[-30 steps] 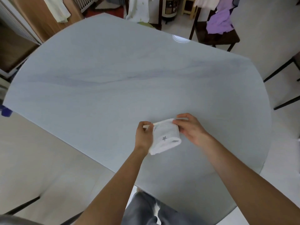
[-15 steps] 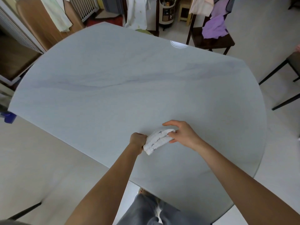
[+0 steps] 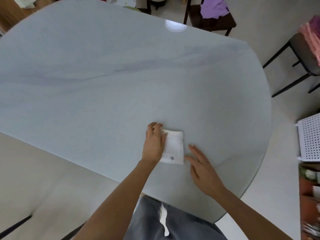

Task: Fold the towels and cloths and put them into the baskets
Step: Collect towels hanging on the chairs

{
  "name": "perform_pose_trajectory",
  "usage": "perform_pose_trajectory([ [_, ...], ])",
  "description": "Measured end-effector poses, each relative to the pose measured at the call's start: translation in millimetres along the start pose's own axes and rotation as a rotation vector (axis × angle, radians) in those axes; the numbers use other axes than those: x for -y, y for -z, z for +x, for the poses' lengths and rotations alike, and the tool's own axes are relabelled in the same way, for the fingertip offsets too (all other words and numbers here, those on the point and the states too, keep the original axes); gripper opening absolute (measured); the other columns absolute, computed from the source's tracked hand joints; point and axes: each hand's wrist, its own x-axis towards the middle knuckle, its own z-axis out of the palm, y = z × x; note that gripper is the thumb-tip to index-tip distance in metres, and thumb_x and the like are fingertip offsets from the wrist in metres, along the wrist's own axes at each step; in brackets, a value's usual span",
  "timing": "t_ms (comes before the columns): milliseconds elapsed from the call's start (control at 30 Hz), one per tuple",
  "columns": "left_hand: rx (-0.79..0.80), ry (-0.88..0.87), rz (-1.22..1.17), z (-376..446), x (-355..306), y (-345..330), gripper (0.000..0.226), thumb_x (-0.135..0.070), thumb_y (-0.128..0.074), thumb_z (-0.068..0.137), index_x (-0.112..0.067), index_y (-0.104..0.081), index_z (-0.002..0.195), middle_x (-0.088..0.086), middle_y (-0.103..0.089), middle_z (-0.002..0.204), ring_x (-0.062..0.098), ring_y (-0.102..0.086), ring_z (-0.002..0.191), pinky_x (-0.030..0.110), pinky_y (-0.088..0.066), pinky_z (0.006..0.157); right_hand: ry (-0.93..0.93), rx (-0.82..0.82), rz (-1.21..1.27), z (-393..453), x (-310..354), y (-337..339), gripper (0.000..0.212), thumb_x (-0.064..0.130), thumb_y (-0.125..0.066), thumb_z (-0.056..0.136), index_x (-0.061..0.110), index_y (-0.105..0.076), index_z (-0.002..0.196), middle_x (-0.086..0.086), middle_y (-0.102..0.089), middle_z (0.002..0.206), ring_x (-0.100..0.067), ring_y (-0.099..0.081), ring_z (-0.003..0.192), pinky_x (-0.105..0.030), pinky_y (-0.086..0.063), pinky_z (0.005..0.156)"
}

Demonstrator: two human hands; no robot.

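- While lying flat on the pale marble-look table (image 3: 121, 75), folded white cloth (image 3: 173, 147) sits near the table's 6 o'clock edge, small grey star printed at its near corner.
- Left hand (image 3: 154, 144) on the cloth's 9 o'clock edge, palm down; fingers mostly straight, slightly bent at the tips, pressing rather than gripping. Fingertips reach just past the cloth's far corner.
- Right hand (image 3: 202, 168) flat on the table at the cloth's 4 o'clock, fingers straight and spread, holding nothing. Thumb tip touching or just beside the cloth's near right corner; cannot tell which.
- Both forearms bare, entering from 6 o'clock; grey trousers with a white drawstring (image 3: 163, 220) below the table edge.
- White perforated basket (image 3: 310, 137) on the floor side at 3 o'clock of the table, well apart from the cloth, cut off by the frame edge.
- Dark chair (image 3: 213, 23) at 1 o'clock beyond the table, purple garment (image 3: 214, 6) heaped on its seat.
- Second chair (image 3: 301, 54) with black legs at 2 o'clock, pink fabric (image 3: 311, 37) draped over it, partly out of frame.
- Bright round light reflection on the tabletop near the 12 o'clock edge.
- Clutter at the lower right frame edge, too blurred to identify.
- Pale cloth (image 3: 24, 1) hanging at 11 o'clock, top left corner, mostly cropped.
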Motion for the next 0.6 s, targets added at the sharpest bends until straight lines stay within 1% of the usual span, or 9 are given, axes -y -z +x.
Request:
perform_pose_trajectory([
  [33,-0.072,-0.004,0.013,-6,0,0,0.033,-0.019,-0.047,0.099,-0.008,-0.046,0.131,0.009,-0.037,0.138,0.024,-0.045,0.121,0.034,-0.044,0.096,-0.009,-0.044,0.003,8,6,-3,0.044,0.02,-0.031,0.093,0.006,-0.059,0.124,-0.009,-0.035,0.151,-0.016,-0.023,0.141,-0.035,-0.024,0.114],
  [100,-0.147,0.065,0.012,-17,1,0,0.036,-0.025,-0.046,0.1,-0.01,-0.043,0.133,0.007,-0.039,0.138,0.023,-0.048,0.119,0.038,-0.047,0.094,-0.054,-0.127,0.069,28,21,-11,0.043,0.018,-0.031,0.095,0.004,-0.055,0.128,-0.012,-0.04,0.147,-0.02,-0.029,0.138,-0.03,-0.023,0.114],
  [200,-0.127,0.341,-0.066,-28,5,-2,0.044,-0.036,-0.043,0.1,-0.013,-0.035,0.136,0.007,-0.042,0.134,0.028,-0.053,0.114,0.045,-0.049,0.091,-0.305,-0.217,0.297,59,39,-21,0.04,0.01,-0.04,0.094,0.006,-0.051,0.133,-0.014,-0.047,0.137,-0.026,-0.046,0.126,-0.025,-0.031,0.107],
  [267,-0.106,0.426,-0.065,-28,7,-1,0.042,-0.03,-0.047,0.099,-0.012,-0.034,0.135,0.009,-0.046,0.131,0.03,-0.053,0.112,0.043,-0.048,0.091,-0.492,-0.266,0.376,77,44,-22,0.042,0.002,-0.047,0.092,0.008,-0.05,0.134,-0.015,-0.051,0.122,-0.028,-0.054,0.111,-0.024,-0.035,0.098],
  [333,-0.063,0.413,-0.041,-27,7,0,0.042,-0.019,-0.051,0.097,-0.011,-0.034,0.134,0.01,-0.045,0.13,0.03,-0.052,0.112,0.04,-0.047,0.09,-0.572,-0.262,0.394,90,44,-22,0.048,-0.002,-0.05,0.089,0.011,-0.049,0.135,-0.016,-0.053,0.116,-0.03,-0.056,0.106,-0.027,-0.037,0.095],
  [400,-0.002,0.298,0.062,-29,9,0,0.044,-0.012,-0.055,0.093,-0.009,-0.038,0.133,0.012,-0.043,0.133,0.031,-0.05,0.114,0.039,-0.046,0.089,-0.555,-0.257,0.382,94,40,-22,0.053,-0.006,-0.05,0.086,0.012,-0.047,0.136,-0.016,-0.056,0.118,-0.03,-0.056,0.108,-0.03,-0.039,0.097],
  [500,0.07,-0.052,0.463,-35,24,-5,0.047,-0.01,-0.058,0.087,-0.007,-0.047,0.133,0.019,-0.045,0.142,0.039,-0.051,0.122,0.043,-0.048,0.092,-0.516,-0.25,0.317,87,31,-23,0.055,-0.009,-0.048,0.085,0.01,-0.046,0.137,-0.016,-0.053,0.122,-0.03,-0.052,0.112,-0.027,-0.034,0.097],
  [533,0.095,-0.171,0.573,-36,30,-5,0.048,-0.01,-0.052,0.09,-0.007,-0.045,0.137,0.019,-0.041,0.146,0.04,-0.045,0.13,0.045,-0.044,0.099,-0.495,-0.253,0.275,84,28,-23,0.055,-0.009,-0.048,0.085,0.01,-0.045,0.137,-0.016,-0.051,0.123,-0.031,-0.05,0.113,-0.027,-0.033,0.098],
  [600,0.171,-0.354,0.694,-40,39,-2,0.053,-0.009,-0.034,0.095,-0.009,-0.034,0.147,0.016,-0.029,0.155,0.037,-0.029,0.141,0.047,-0.028,0.114,-0.382,-0.277,0.096,80,27,-24,0.053,-0.005,-0.048,0.086,0.008,-0.045,0.137,-0.016,-0.05,0.125,-0.033,-0.048,0.116,-0.032,-0.031,0.1],
])
